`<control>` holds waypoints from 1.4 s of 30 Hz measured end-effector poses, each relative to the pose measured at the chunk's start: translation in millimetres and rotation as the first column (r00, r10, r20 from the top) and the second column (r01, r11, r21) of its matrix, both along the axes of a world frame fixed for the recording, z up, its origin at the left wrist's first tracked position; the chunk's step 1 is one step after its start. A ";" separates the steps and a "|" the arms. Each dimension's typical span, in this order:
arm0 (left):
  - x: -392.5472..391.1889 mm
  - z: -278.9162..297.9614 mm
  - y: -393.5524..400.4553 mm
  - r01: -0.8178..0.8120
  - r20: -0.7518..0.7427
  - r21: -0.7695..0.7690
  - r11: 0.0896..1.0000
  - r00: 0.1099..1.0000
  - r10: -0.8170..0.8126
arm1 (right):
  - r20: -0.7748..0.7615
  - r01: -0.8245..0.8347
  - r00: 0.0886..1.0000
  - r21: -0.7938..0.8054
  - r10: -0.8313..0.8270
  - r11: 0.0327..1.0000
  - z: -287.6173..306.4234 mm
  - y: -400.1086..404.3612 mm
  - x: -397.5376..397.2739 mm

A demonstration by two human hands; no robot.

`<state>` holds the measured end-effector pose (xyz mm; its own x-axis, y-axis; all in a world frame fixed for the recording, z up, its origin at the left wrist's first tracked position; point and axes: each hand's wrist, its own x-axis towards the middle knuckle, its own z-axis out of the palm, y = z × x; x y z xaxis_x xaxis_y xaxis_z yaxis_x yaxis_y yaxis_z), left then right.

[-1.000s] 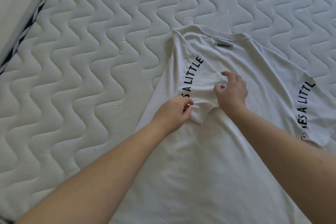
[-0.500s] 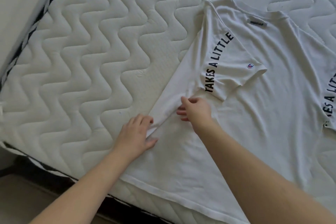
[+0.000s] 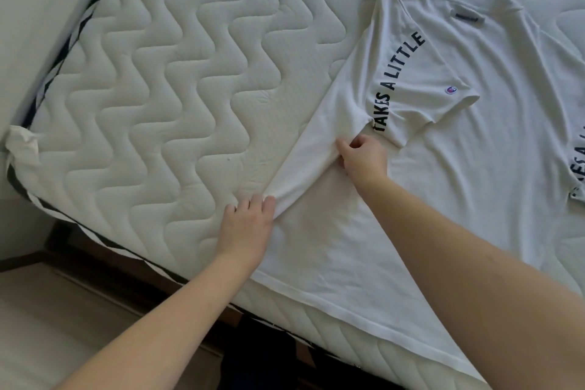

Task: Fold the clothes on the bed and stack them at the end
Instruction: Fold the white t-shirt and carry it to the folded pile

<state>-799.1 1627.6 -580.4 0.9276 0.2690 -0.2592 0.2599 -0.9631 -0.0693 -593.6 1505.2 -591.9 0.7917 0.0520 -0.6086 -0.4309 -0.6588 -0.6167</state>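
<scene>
Early stage: your white t-shirt [image 3: 443, 200] lies flat on the bed [image 3: 158, 89], right half of frame, one sleeve folded in. Left hand [image 3: 247, 228] and right hand [image 3: 364, 158] both pinch its side edge. Remaining folds and stacking left.

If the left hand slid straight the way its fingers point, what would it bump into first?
Nothing much, probably. The left hand points up across the bare quilted mattress, along the T-shirt edge in its grip. The way looks free as far as the picture shows.
</scene>
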 end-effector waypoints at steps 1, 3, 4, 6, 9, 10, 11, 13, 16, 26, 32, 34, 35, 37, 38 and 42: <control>-3.0 1.0 -2.2 0.008 0.008 -0.036 0.999 1.000 -0.008 | -0.007 0.002 1.000 0.036 -0.001 0.999 -0.2 -0.5 -2.6; -7.7 4.1 -9.1 0.046 0.031 -0.095 0.994 0.999 -0.043 | -0.067 0.031 0.998 0.153 -0.020 0.988 0.3 0.5 -10.6; -9.2 4.9 -13.6 0.054 0.032 -0.117 0.992 0.998 -0.051 | -0.121 0.039 0.993 0.206 -0.014 0.978 0.8 1.2 -15.5; -9.0 8.0 -24.5 0.024 0.015 -0.151 0.988 1.000 -0.022 | -0.225 -0.005 0.972 0.255 0.064 0.967 1.7 0.6 -26.4; -4.5 9.8 -41.1 -0.077 -0.083 -0.261 0.962 0.995 0.057 | -0.304 -0.133 0.930 0.250 0.208 0.959 3.1 -7.2 -41.4; -2.6 9.2 -46.2 -0.107 -0.118 -0.301 0.948 0.990 0.075 | -0.304 -0.151 0.927 0.234 0.220 0.960 3.4 -10.8 -44.7; -1.7 8.2 -51.1 -0.120 -0.129 -0.332 0.936 0.988 0.081 | -0.293 -0.152 0.933 0.208 0.210 0.966 3.6 -14.8 -47.0; -0.2 8.3 -59.8 -0.116 -0.134 -0.374 0.920 0.988 0.070 | -0.255 -0.113 0.956 0.146 0.148 0.983 4.5 -24.2 -49.6; -0.9 8.5 -64.2 -0.106 -0.198 -0.532 0.840 0.980 -0.002 | -0.205 0.017 0.979 0.130 0.010 0.991 5.9 -42.9 -52.8; -44.2 -13.7 -13.7 -0.593 -0.223 -0.593 0.545 0.771 0.597 | -0.436 -0.205 0.852 0.235 0.291 0.950 7.6 -61.4 -107.2; -45.5 -18.9 -6.1 -0.603 -0.427 -0.601 0.525 0.797 0.427 | -0.547 -0.413 0.709 0.192 0.446 0.890 0.6 -62.2 -157.4; -47.0 -17.0 -6.3 -0.597 -0.457 -0.593 0.539 0.802 0.385 | -0.544 -0.386 0.735 0.154 0.404 0.909 -1.4 -70.4 -163.3; -47.5 -16.3 -6.1 -0.597 -0.470 -0.585 0.549 0.801 0.371 | -0.544 -0.372 0.746 0.137 0.383 0.918 -1.8 -75.3 -163.6; -48.3 -15.1 -5.9 -0.594 -0.496 -0.562 0.576 0.799 0.340 | -0.542 -0.363 0.757 0.113 0.363 0.925 -0.8 -83.9 -162.8; -48.8 -14.1 -5.8 -0.591 -0.509 -0.544 0.596 0.797 0.325 | -0.541 -0.385 0.751 0.109 0.379 0.917 0.5 -87.1 -162.7; -47.3 -8.6 -6.3 -0.550 -0.561 -0.464 0.694 0.789 0.250 | -0.547 -0.497 0.701 0.088 0.459 0.863 8.0 -88.5 -162.0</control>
<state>-846.4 1621.4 -589.0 0.5130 0.2442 -0.8229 0.7160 -0.6505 0.2534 -755.6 1416.7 -583.8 0.2170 0.2805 -0.9350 -0.2907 -0.8958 -0.3362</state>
